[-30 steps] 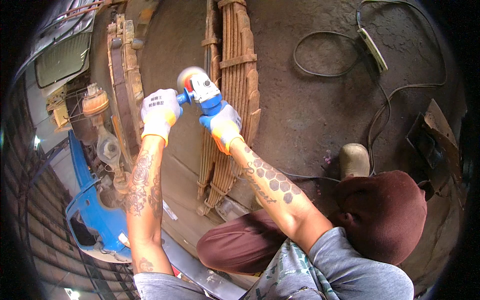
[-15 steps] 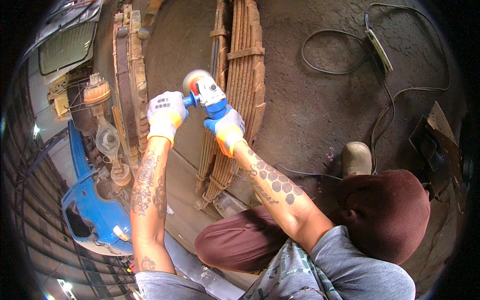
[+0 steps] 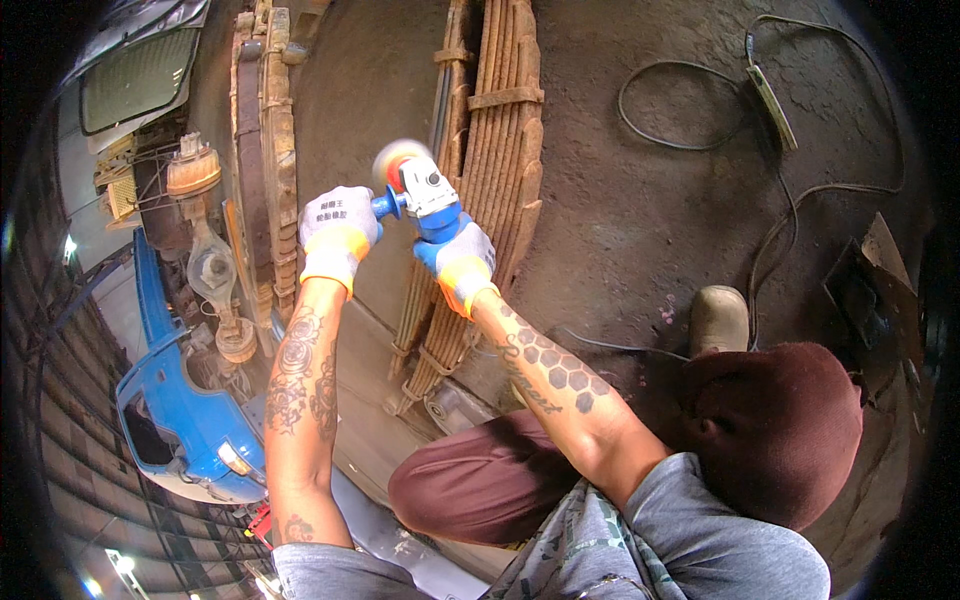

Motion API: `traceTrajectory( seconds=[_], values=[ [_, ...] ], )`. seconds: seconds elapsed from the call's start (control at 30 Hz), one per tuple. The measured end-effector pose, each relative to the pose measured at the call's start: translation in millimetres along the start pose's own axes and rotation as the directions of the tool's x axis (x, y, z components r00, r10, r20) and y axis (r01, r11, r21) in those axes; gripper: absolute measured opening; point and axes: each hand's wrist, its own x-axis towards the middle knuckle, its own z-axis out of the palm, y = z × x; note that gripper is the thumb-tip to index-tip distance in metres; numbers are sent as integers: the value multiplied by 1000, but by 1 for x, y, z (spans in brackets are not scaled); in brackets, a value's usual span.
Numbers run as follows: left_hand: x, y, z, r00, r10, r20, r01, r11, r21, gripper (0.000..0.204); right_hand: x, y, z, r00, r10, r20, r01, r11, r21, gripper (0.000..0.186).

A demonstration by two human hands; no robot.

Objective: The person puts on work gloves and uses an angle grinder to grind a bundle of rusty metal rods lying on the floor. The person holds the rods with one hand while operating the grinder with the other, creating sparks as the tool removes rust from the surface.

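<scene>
Right hand (image 3: pixel 462 258) grips the angle grinder (image 3: pixel 430 192) — left hand (image 3: pixel 338 228) wrapped round its blue side handle (image 3: pixel 387 205).

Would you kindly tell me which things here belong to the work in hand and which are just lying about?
Work in hand:
Grinder, held by the left hand and right hand
Leaf springs beside it
Cable, possibly; its link to the grinder isn't visible

Apparently lying about:
Axle
Blue cab
Metal sheet
</scene>
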Motion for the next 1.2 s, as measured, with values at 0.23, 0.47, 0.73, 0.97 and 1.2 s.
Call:
traceTrajectory(
  seconds=[0.23,0.47,0.73,0.97,1.2],
  values=[
    [6,8,-18,1000,7,-28,-6,1000,29,24,10,-4,-4,999,-9,-31,11,999,44,49],
    [5,4,-14,995,14,-97,-12,1000,22,22,7,-10,-8,999,-30,-18,30,999,24,50],
    [12,7,-16,993,-9,-119,12,1000,19,24,15,-6,-8,995,-60,-77,66,994,87,44],
    [10,8,-21,991,1,-132,4,999,38,24,14,-7,-6,996,-60,-69,69,989,134,41],
    [7,9,-23,989,14,-150,-8,999,45,25,13,-5,-7,995,-72,-70,81,986,144,42]
  ],
)
